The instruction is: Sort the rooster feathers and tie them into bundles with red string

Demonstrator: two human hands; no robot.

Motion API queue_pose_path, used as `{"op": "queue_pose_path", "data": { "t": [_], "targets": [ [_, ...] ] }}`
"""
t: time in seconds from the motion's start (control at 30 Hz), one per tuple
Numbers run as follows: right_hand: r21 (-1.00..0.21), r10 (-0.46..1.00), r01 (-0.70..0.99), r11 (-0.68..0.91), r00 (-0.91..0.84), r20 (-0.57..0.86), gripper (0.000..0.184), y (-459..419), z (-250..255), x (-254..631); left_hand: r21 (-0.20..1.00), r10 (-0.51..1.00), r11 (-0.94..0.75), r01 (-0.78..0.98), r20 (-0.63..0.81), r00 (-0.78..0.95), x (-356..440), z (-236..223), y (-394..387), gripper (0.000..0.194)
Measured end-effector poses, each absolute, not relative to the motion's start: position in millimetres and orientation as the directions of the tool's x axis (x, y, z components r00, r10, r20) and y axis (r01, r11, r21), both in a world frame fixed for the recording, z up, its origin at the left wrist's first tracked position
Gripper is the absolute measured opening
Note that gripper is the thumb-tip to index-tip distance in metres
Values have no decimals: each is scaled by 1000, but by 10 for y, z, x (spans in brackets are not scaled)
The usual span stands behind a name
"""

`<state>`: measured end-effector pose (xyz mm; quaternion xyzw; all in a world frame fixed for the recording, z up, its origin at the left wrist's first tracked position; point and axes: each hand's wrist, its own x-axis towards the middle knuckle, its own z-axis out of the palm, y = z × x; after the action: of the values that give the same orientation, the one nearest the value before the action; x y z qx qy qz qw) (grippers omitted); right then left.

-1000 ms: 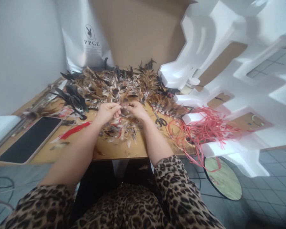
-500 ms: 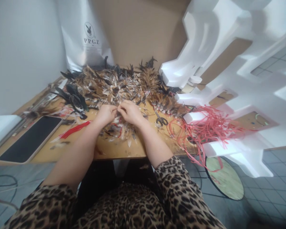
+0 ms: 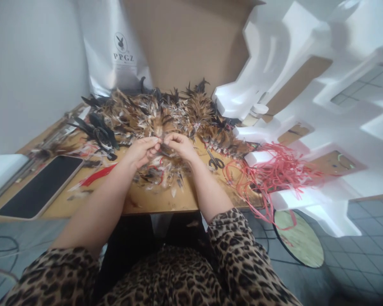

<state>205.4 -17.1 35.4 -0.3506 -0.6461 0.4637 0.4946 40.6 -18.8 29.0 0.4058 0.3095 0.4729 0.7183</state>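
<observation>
In the middle of the head view, my left hand (image 3: pixel 143 151) is closed in a pinch at the base of a small bunch of brown feathers (image 3: pixel 159 121), which points upward. My right hand (image 3: pixel 181 146) is pinched close beside it, fingertips almost touching the left ones; what it grips is too small to make out. Behind both hands lies a large heap of brown, white and black feathers (image 3: pixel 124 114). Loose feather scraps (image 3: pixel 172 176) and a bit of red string lie on the table just below the hands.
Scissors (image 3: pixel 215 161) lie right of my hands. Beyond them are tangled red strips (image 3: pixel 281 170) and white foam pieces (image 3: pixel 231 97). A phone (image 3: pixel 40 187), a red ribbon bundle (image 3: pixel 98 174) and black feathers (image 3: pixel 98 131) are on the left. A lidded jar (image 3: pixel 257 111) stands at the back right.
My hands have come slightly apart and the left one has turned, showing more of its fingers. The feather bunch now stands up above the fingertips.
</observation>
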Motion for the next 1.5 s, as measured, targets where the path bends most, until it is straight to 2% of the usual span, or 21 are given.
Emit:
{"op": "queue_pose_path", "data": {
  "t": [0.1, 0.2, 0.37, 0.5, 0.7, 0.83, 1.0, 1.07, 1.17, 1.27, 1.4, 1.5],
  "targets": [
    [-930, 904, -64, 361, -223, 366, 25, -188, 313, 1954, 779, 909, 343, -524, -136, 394, 422, 262, -150, 1],
    [-912, 903, -21, 410, -133, 409, 26, -151, 248, 1918, 738, 904, 389, -552, -190, 382, 434, 232, -127, 6],
    [-896, 891, 52, 441, -141, 431, 25, -124, 207, 1927, 749, 909, 396, -530, -239, 342, 435, 211, -108, 7],
    [-860, 880, 193, 472, -170, 444, 24, -158, 266, 1948, 798, 924, 369, -477, -258, 283, 439, 220, -119, 5],
    [-745, 826, 355, 564, -239, 511, 19, -195, 295, 1961, 938, 962, 248, -241, -207, 180, 450, 193, -140, 5],
    [-674, 794, 421, 608, -291, 534, 17, -215, 286, 1965, 984, 976, 163, -77, -150, 157, 439, 166, -140, 10],
    [-560, 761, 518, 646, -384, 522, 14, -250, 383, 2027, 978, 936, 87, 188, -145, 320, 383, 197, -174, 19],
    [-596, 777, 498, 629, -434, 457, 16, -238, 428, 2085, 970, 885, 79, 230, -174, 431, 360, 225, -204, 15],
    [-791, 798, 349, 503, -539, 269, 21, -191, 451, 2190, 980, 760, 97, 174, -186, 622, 334, 254, -251, 16],
    [-933, 816, 182, 311, -553, 164, 26, -149, 415, 2244, 979, 713, 206, -5, -147, 685, 323, 267, -276, 18],
    [-973, 887, 62, 220, -427, 174, 32, -156, 342, 2143, 849, 752, 407, -337, -101, 652, 326, 305, -277, 11],
    [-981, 916, -52, 185, -352, 191, 33, -193, 314, 2012, 733, 759, 522, -437, -165, 630, 343, 336, -270, 12]
  ]
}}
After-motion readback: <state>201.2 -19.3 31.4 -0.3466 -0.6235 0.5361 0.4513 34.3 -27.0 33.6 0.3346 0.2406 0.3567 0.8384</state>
